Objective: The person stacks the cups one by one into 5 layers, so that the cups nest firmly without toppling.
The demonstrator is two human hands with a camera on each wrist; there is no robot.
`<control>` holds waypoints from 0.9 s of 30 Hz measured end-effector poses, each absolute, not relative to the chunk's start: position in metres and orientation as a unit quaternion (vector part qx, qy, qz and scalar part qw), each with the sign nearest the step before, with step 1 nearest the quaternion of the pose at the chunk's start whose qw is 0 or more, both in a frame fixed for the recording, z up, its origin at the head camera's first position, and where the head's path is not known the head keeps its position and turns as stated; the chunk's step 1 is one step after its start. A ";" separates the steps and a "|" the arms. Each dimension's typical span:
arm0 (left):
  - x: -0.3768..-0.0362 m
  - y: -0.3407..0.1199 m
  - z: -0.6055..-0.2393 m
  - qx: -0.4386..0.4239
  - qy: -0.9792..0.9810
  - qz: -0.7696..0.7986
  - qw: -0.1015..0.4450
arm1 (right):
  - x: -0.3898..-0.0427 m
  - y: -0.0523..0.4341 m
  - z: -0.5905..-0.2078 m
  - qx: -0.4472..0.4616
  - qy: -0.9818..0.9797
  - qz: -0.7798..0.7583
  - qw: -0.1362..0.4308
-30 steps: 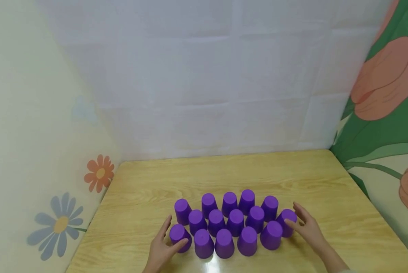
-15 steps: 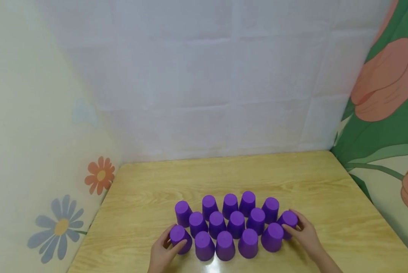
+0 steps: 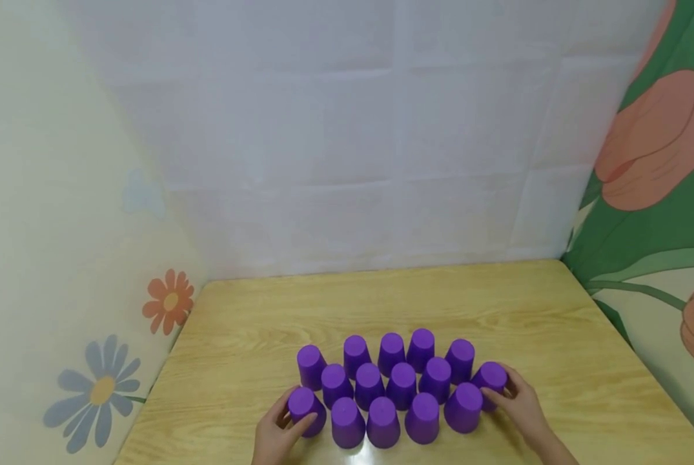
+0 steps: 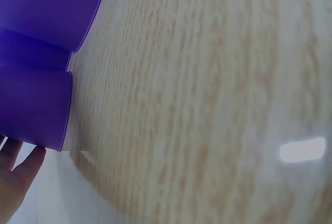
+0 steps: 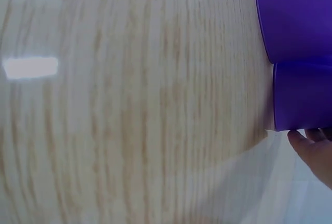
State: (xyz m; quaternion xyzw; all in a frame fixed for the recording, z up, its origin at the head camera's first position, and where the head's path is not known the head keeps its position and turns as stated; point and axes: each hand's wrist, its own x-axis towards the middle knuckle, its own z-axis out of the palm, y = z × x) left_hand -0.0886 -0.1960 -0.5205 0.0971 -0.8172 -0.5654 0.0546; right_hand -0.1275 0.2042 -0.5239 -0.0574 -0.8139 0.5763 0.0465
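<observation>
Several purple cups stand upside down in three rows on the wooden table. My left hand grips the front-left cup, thumb on its near side and fingers on its left. My right hand grips the rightmost cup, fingers round its right side. In the left wrist view the held cup fills the left edge with my fingers below it. In the right wrist view the held cup sits at the right edge above my fingertips.
The other purple cups stand close together between the two hands. A pale wall rises behind the table, with flower-patterned panels at the left and right. Bare wood stretches behind the cups to the back wall.
Both hands have closed in from the sides onto the outermost cups: the left onto the front-left cup, the right onto the rightmost cup. The cups stay in place.
</observation>
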 end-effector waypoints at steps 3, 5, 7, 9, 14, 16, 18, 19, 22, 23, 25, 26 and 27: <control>-0.088 -0.196 -0.521 0.092 -0.810 -0.576 0.053 | -0.129 0.206 -0.523 -0.062 -0.812 0.578 0.044; -0.088 -0.196 -0.521 0.098 -0.806 -0.581 0.048 | -0.130 0.208 -0.522 -0.063 -0.814 0.575 0.044; -0.088 -0.196 -0.521 0.104 -0.806 -0.581 0.042 | -0.133 0.211 -0.520 -0.057 -0.816 0.573 0.048; -0.088 -0.196 -0.521 0.111 -0.806 -0.581 0.035 | -0.138 0.214 -0.518 -0.050 -0.816 0.573 0.049; -0.089 -0.197 -0.520 0.117 -0.809 -0.576 0.023 | -0.152 0.219 -0.507 -0.047 -0.823 0.565 0.034; -0.089 -0.198 -0.519 0.119 -0.810 -0.574 0.021 | -0.158 0.220 -0.503 -0.047 -0.830 0.555 0.030; -0.089 -0.197 -0.519 0.120 -0.809 -0.575 0.022 | -0.164 0.221 -0.500 -0.039 -0.835 0.548 0.036; -0.089 -0.197 -0.519 0.119 -0.808 -0.576 0.023 | -0.168 0.222 -0.498 -0.038 -0.837 0.544 0.039; -0.090 -0.198 -0.520 0.117 -0.809 -0.576 0.027 | -0.178 0.223 -0.493 -0.030 -0.842 0.537 0.050; -0.090 -0.198 -0.520 0.115 -0.809 -0.575 0.029 | -0.181 0.224 -0.491 -0.028 -0.842 0.537 0.051; -0.090 -0.198 -0.521 0.112 -0.810 -0.575 0.032 | -0.187 0.223 -0.485 -0.026 -0.841 0.539 0.047; -0.089 -0.198 -0.521 0.112 -0.811 -0.573 0.032 | -0.190 0.223 -0.483 -0.024 -0.841 0.539 0.046; -0.089 -0.198 -0.521 0.111 -0.812 -0.572 0.032 | -0.193 0.222 -0.480 -0.024 -0.841 0.539 0.045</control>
